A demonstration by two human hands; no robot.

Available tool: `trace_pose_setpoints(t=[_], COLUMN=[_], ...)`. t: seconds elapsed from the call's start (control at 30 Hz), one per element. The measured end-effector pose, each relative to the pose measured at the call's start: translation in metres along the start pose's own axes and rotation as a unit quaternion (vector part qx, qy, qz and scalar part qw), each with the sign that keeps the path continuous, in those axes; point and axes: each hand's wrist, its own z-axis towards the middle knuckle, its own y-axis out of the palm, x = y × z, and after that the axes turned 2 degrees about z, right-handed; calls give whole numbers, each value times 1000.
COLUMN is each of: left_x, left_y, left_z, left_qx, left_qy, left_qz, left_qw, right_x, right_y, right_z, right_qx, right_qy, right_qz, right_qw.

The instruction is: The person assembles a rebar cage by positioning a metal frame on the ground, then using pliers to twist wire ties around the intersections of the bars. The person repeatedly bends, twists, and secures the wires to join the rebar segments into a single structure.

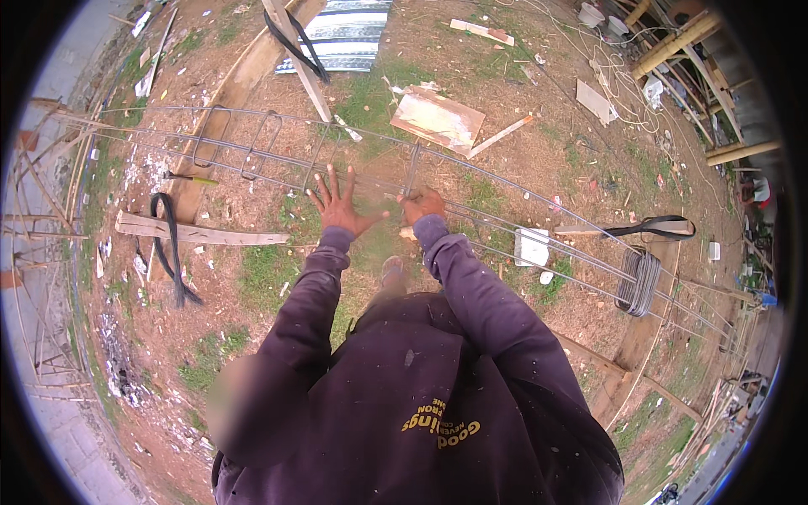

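A long cage of steel bars [497, 183] runs from left to right in front of me. Bent steel stirrups [261, 145] stand around the bars on the left. My right hand [423, 204] is closed at the near end of another steel stirrup [412, 168], seen nearly edge-on at the middle of the bars. Its fingertips are partly hidden. My left hand [340, 202] reaches over the near bars with fingers spread, holding nothing; whether it touches a bar I cannot tell. Farther right, a tight stack of stirrups [640, 282] hangs around the bars.
Bundles of dark wire [172, 252] drape over wooden supports [210, 231] at left, right and far side. A yellow-handled tool [194, 178] lies at left. A board [438, 119], striped sheeting [345, 38] and a white slab [531, 247] lie on littered ground. Bamboo poles [673, 46] stand far right.
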Motion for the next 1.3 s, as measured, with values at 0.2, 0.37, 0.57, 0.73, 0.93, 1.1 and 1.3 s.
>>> trace_pose_setpoints(t=[0.2, 0.37, 0.57, 0.73, 0.93, 1.1, 1.3], left_x=[-4, -9, -14, -26, -30, 54, 198], left_y=[9, 16, 24, 38, 27, -3, 26], left_z=[3, 1, -2, 0, 4, -29, -78], left_qx=[-19, 15, 48, 67, 85, 193, 70], left_qy=[1, 14, 52, 67, 32, 66, 144], left_qz=[-2, -19, -3, 40, -31, -147, -76], left_qw=[1000, 1000, 997, 995, 995, 968, 984], right_x=[21, 24, 27, 82, 180, 228, 266], right_y=[31, 38, -42, -229, -492, -582, -625], right_z=[13, 19, -22, -42, -81, -89, -94], right_qx=[17, 34, 95, 361, 567, 480, 509], right_qy=[-21, 8, -162, -165, 90, 47, -4], right_qz=[87, 22, -75, -211, -365, -399, -372], right_qw=[996, 999, 979, 893, 733, 780, 776])
